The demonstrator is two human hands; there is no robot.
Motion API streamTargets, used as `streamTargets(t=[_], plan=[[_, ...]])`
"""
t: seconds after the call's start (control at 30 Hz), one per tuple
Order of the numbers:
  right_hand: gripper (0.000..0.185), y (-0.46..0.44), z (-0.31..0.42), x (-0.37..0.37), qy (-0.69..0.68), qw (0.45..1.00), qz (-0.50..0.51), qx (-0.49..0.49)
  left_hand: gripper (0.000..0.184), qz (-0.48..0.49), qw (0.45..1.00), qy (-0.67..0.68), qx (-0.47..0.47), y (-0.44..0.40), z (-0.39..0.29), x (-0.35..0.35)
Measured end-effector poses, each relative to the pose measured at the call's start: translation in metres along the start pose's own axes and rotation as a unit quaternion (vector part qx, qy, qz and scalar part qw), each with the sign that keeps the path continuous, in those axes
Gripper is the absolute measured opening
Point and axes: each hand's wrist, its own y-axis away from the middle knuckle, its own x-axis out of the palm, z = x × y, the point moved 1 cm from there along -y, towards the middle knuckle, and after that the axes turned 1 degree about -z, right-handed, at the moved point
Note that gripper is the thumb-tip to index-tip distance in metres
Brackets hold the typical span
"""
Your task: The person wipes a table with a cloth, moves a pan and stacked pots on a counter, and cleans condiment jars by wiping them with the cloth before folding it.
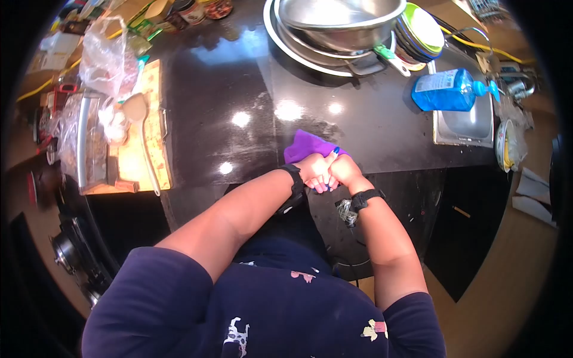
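At the counter's front edge my left hand (313, 169) and my right hand (345, 169) meet, one against the other. A purple cloth (306, 144) lies on the dark counter just beyond them, its near part running in under the hands. Both hands are closed at the cloth's near edge, with fingers bunched together. Blue nails show on some fingers; the overlap hides the rest of the fingers and how much cloth lies between them. A black band (294, 182) is round the left wrist, and a black watch (365, 200) is on the right.
On the left, a spatula (136, 109) and plastic bags (107, 62) lie on a wooden board (154, 89). Metal bowls (343, 24) and stacked bowls (424, 27) stand at the back. A blue soap bottle (444, 90) lies by the sink (465, 142). The counter (215, 89) has wet streaks.
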Motion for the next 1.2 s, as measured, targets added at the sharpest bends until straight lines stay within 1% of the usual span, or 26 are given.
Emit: streamTargets(t=[0.1, 0.17, 0.23, 0.27, 0.3, 0.37, 0.43, 0.47, 0.5, 0.57, 0.6, 0.67, 0.7, 0.77, 0.9, 0.97, 1.07, 1.1, 1.17, 1.2], plan=[[0.022, -0.007, 0.021, 0.017, -0.004, 0.999, -0.001, -0.037, 0.080, -0.037, 0.999, 0.037, 0.008, 0.011, 0.019, -0.018], [0.022, -0.007, 0.050, 0.036, 0.035, 0.998, 0.011, -0.056, 0.080, -0.091, 0.995, 0.042, 0.020, 0.025, 0.034, -0.041], [0.022, -0.009, 0.085, 0.061, 0.062, 0.995, 0.024, -0.071, 0.079, -0.084, 0.990, 0.099, 0.049, 0.043, 0.056, -0.072], [0.024, -0.007, 0.103, 0.075, 0.091, 0.989, 0.005, -0.116, 0.078, -0.123, 0.986, 0.088, 0.065, 0.051, 0.068, -0.087], [0.026, -0.008, 0.121, 0.092, 0.106, 0.987, -0.003, -0.121, 0.077, -0.152, 0.982, 0.086, 0.066, 0.063, 0.079, -0.103], [0.032, -0.015, 0.152, 0.126, 0.137, 0.980, 0.029, -0.141, 0.077, -0.158, 0.976, 0.141, 0.043, 0.098, 0.099, -0.133], [0.039, -0.021, 0.183, 0.165, 0.171, 0.971, 0.064, -0.156, 0.075, -0.168, 0.966, 0.193, 0.042, 0.125, 0.129, -0.159], [0.044, -0.020, 0.195, 0.183, 0.195, 0.965, 0.080, -0.159, 0.073, -0.193, 0.961, 0.192, 0.045, 0.140, 0.141, -0.168], [0.040, -0.009, 0.211, 0.199, 0.205, 0.962, 0.100, -0.147, 0.071, -0.199, 0.955, 0.217, 0.038, 0.150, 0.157, -0.178], [0.036, 0.002, 0.229, 0.228, 0.206, 0.959, 0.124, -0.149, 0.070, -0.226, 0.949, 0.221, 0.012, 0.169, 0.180, -0.193], [0.035, 0.000, 0.233, 0.240, 0.213, 0.956, 0.123, -0.158, 0.073, -0.237, 0.947, 0.217, -0.003, 0.175, 0.190, -0.199], [0.034, -0.012, 0.232, 0.258, 0.224, 0.953, 0.124, -0.163, 0.073, -0.249, 0.941, 0.228, 0.006, 0.185, 0.200, -0.200], [0.032, -0.009, 0.234, 0.259, 0.227, 0.953, 0.122, -0.159, 0.073, -0.246, 0.940, 0.236, 0.021, 0.184, 0.203, -0.200], [0.028, -0.003, 0.236, 0.254, 0.235, 0.953, 0.118, -0.149, 0.073, -0.262, 0.941, 0.216, 0.019, 0.181, 0.202, -0.198], [0.023, -0.010, 0.227, 0.251, 0.219, 0.948, 0.146, -0.181, 0.074, -0.256, 0.947, 0.191, 0.009, 0.182, 0.199, -0.197], [0.023, -0.007, 0.224, 0.247, 0.174, 0.958, 0.155, -0.170, 0.077, -0.239, 0.954, 0.181, -0.001, 0.182, 0.199, -0.200], [0.026, -0.001, 0.222, 0.232, 0.130, 0.962, 0.172, -0.171, 0.077, -0.248, 0.954, 0.167, -0.029, 0.177, 0.191, -0.199], [0.026, -0.001, 0.218, 0.224, 0.119, 0.962, 0.170, -0.176, 0.076, -0.249, 0.953, 0.174, -0.018, 0.170, 0.188, -0.198], [0.026, -0.027, 0.195, 0.214, 0.046, 0.957, 0.191, -0.214, 0.075, -0.255, 0.949, 0.183, -0.029, 0.153, 0.171, -0.191], [0.026, -0.023, 0.189, 0.197, 0.044, 0.961, 0.188, -0.197, 0.075, -0.259, 0.951, 0.170, -0.027, 0.143, 0.159, -0.184]])
